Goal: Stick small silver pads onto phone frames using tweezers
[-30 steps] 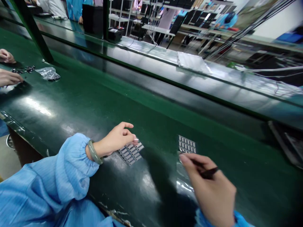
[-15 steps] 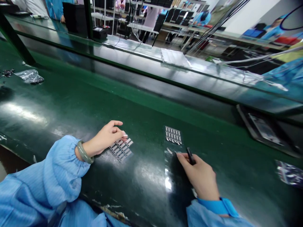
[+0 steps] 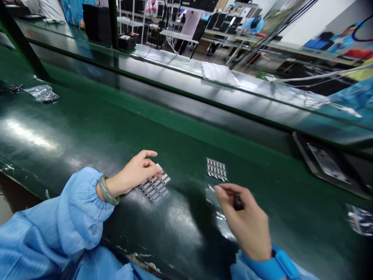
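Observation:
My left hand, with a bracelet at its wrist, pinches a small pale piece at the top edge of a sheet of metallic labels. That sheet lies tilted on the green table. My right hand is curled round a black tool; its thumb and forefinger meet at the edge of a clear film. One small silvery piece sits beside those fingertips. A second sheet of labels lies just beyond my right hand, apart from it.
A dark framed panel rests at the right, with a plastic bag nearer me. Another bag and small black parts lie at the far left. A raised shelf runs along the back; people are beyond it.
The view has shifted slightly. My right hand has risen and turned, its fingertips now at the small silvery piece, and the clear film's near part has bent. My left hand keeps its pinch.

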Available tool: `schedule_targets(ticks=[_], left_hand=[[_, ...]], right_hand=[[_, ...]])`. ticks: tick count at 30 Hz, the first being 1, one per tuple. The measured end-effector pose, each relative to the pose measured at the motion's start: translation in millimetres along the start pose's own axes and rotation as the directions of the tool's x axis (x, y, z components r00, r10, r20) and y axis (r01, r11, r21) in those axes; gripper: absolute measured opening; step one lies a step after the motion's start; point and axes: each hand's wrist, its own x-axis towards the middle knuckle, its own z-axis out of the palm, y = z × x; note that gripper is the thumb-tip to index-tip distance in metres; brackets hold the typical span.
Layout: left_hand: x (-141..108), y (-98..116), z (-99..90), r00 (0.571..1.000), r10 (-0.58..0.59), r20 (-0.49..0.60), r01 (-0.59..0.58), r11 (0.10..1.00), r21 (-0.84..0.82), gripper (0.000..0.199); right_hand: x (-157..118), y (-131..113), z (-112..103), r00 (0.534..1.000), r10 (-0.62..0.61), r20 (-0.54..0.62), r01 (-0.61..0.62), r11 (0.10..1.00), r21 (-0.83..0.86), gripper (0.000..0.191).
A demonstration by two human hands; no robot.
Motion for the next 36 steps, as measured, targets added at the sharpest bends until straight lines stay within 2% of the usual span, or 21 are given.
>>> schedule_targets(ticks=[1, 3, 5, 8, 11, 14, 19, 25, 29, 36], left_hand=[[-0.3, -0.3, 0.8, 1.000, 0.010, 0.005, -0.010, 1.000, -0.004, 0.041], [-0.9, -1.2, 2.2, 0.999, 0.036, 0.020, -0.035, 0.999, -0.017, 0.043], [-1.4, -1.8, 3.3, 0.998, 0.051, 0.035, -0.050, 0.998, -0.035, 0.044], [-1.1, -2.2, 4.0, 0.997, 0.062, 0.043, -0.061, 0.998, -0.032, 0.045], [0.0, -3.0, 3.2, 0.993, 0.079, 0.082, -0.081, 0.996, 0.024, 0.045], [1.3, -4.9, 1.5, 0.988, 0.069, 0.138, -0.080, 0.994, 0.077, 0.044], [2.4, -8.9, -0.9, 0.987, 0.065, 0.150, -0.088, 0.985, 0.150, 0.046], [0.3, -14.3, -0.9, 0.970, 0.162, 0.184, -0.208, 0.941, 0.267, 0.057], [-0.9, -15.2, -1.1, 0.959, 0.201, 0.198, -0.260, 0.903, 0.341, 0.058], [1.7, -11.6, -1.1, 0.977, 0.119, 0.178, -0.164, 0.949, 0.269, 0.058]], right_hand=[[-2.8, -13.5, 3.3, 0.989, -0.126, 0.075, 0.122, 0.991, 0.056, 0.028], [-5.6, -37.9, 12.3, 0.926, -0.325, 0.194, 0.296, 0.941, 0.166, 0.021], [-4.9, -55.2, 23.2, 0.873, -0.422, 0.244, 0.365, 0.898, 0.247, 0.020], [-1.0, -66.1, 38.8, 0.851, -0.458, 0.256, 0.368, 0.869, 0.330, 0.014], [2.1, -66.1, 48.0, 0.837, -0.492, 0.241, 0.378, 0.837, 0.396, 0.008], [3.7, -64.4, 49.7, 0.796, -0.563, 0.221, 0.438, 0.789, 0.431, 0.014], [5.3, -65.6, 47.5, 0.721, -0.656, 0.221, 0.543, 0.734, 0.408, 0.026], [3.4, -68.8, 47.0, 0.721, -0.652, 0.233, 0.558, 0.747, 0.361, 0.019], [0.7, -68.7, 48.3, 0.725, -0.648, 0.233, 0.568, 0.754, 0.329, 0.018], [-1.6, -67.8, 48.9, 0.728, -0.654, 0.205, 0.590, 0.751, 0.298, 0.017]])
